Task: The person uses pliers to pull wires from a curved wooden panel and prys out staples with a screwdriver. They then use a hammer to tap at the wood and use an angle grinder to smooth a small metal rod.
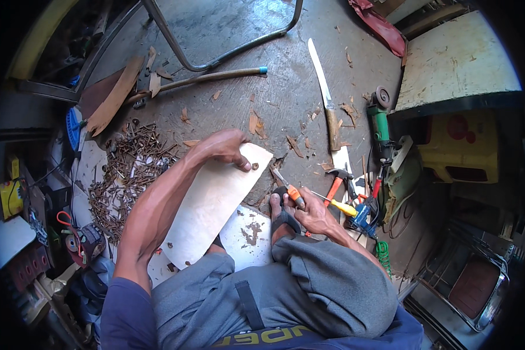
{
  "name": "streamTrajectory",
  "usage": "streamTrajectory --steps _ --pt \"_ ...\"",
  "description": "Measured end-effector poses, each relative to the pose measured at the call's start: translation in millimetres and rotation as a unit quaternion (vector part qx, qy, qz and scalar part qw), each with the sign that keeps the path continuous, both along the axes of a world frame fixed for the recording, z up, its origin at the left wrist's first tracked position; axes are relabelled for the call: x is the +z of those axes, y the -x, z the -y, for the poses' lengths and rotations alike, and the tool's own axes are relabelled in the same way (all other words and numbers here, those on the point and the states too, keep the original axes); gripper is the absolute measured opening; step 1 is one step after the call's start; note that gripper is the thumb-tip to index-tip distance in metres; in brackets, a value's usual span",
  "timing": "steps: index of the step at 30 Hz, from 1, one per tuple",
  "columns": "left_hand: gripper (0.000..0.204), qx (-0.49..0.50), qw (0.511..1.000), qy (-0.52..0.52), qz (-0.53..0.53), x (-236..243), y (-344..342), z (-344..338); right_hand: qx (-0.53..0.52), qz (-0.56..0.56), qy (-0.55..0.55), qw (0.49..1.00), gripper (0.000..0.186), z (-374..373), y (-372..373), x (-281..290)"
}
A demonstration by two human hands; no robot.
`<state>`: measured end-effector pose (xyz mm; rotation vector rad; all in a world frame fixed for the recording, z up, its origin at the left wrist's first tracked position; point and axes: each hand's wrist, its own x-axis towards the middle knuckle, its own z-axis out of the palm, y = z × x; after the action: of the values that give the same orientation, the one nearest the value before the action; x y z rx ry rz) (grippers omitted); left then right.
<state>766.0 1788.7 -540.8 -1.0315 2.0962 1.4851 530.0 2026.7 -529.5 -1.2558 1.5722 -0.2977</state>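
Note:
A pale, flat wooden board (213,195) slants between my knees, with small rusty pieces at its upper and lower ends. My left hand (230,149) grips its upper edge, the thumb on the face beside a rusty nut-like piece (255,167). My right hand (315,214) is closed around an orange-and-black-handled tool (295,197), its narrow metal tip pointing away toward the board's right side. Its exact kind is unclear. Just right of that hand lie a yellow-handled screwdriver (345,207) and a hammer with an orange-red handle (334,188).
Rusty screws or bolts (137,157) are heaped at left. A long knife (325,87) lies ahead, beside a green angle grinder (381,125). A blue power tool (364,219) with a green coiled cord (382,256) sits at right. A metal tube frame (216,61) stands at the far side.

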Motion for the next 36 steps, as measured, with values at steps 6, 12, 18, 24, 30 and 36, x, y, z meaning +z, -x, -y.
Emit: streamTrajectory --steps 6,12,18,24,30,36 --pt "0.058 0.0 0.999 0.043 -0.004 -7 -4 -5 0.04 0.045 0.007 0.998 0.058 11 -21 7" --pt "0.053 -0.01 0.998 0.066 0.004 -3 1 -10 0.059 0.036 0.029 0.997 0.045 17 -25 5" --pt "0.047 -0.017 0.998 0.053 0.01 6 9 -17 0.054 0.023 0.045 0.997 0.044 15 -27 0" --pt "0.045 -0.016 0.997 0.08 -0.011 15 8 -22 0.048 -0.033 0.046 0.997 0.037 13 -32 1" --pt "0.046 -0.028 0.994 0.107 0.01 30 14 -27 0.026 -0.072 0.078 0.994 0.033 4 -39 3" --pt "0.048 -0.031 0.994 0.1 0.03 28 16 -33 0.032 -0.096 0.029 0.994 0.04 1 -42 10"
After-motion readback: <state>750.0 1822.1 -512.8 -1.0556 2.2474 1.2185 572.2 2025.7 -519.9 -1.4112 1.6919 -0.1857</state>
